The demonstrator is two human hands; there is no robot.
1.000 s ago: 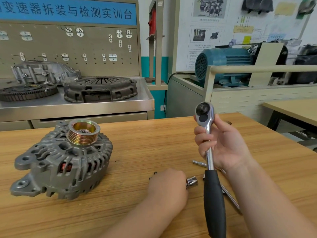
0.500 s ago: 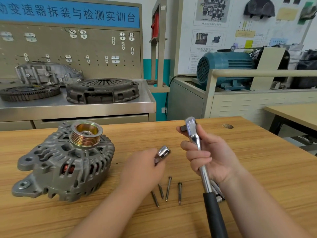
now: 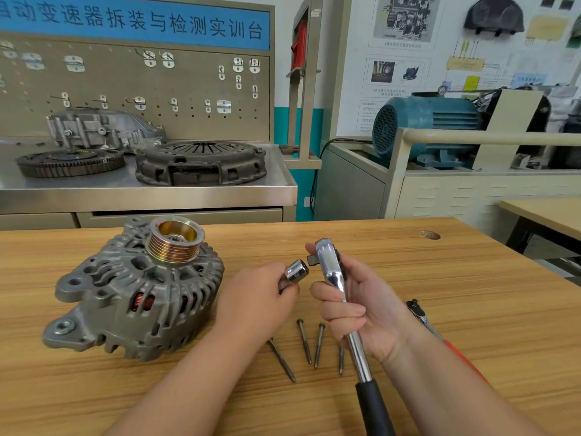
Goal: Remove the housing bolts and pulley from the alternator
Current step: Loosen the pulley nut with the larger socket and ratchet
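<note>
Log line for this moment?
left hand holds socket; right hand grips ratchet; socket not yet fitted; bolts on table; pulley on alternator

Both curled: left hand (image 3: pixel 258 298), right hand (image 3: pixel 364 311)

Light wood-grain surface (image 3: pixel 408 278) in the foreground. Behind it stands a steel workbench (image 3: pixel 157 196) with drawer fronts, backed by a tan pegboard (image 3: pixel 125 89) with metal hooks. Blue banner (image 3: pixel 135 26) above, white Chinese characters.

On the bench: toothed flywheel (image 3: pixel 69 163), clutch cover (image 3: pixel 201 162), grey cast housing (image 3: pixel 100 127).

To the right, a teal electric motor (image 3: pixel 430 124) sits on a beige louvred cabinet (image 3: pixel 471 196). White wall (image 3: pixel 352 42) with posters. Second wooden table (image 3: pixel 540 212) at far right.
</note>
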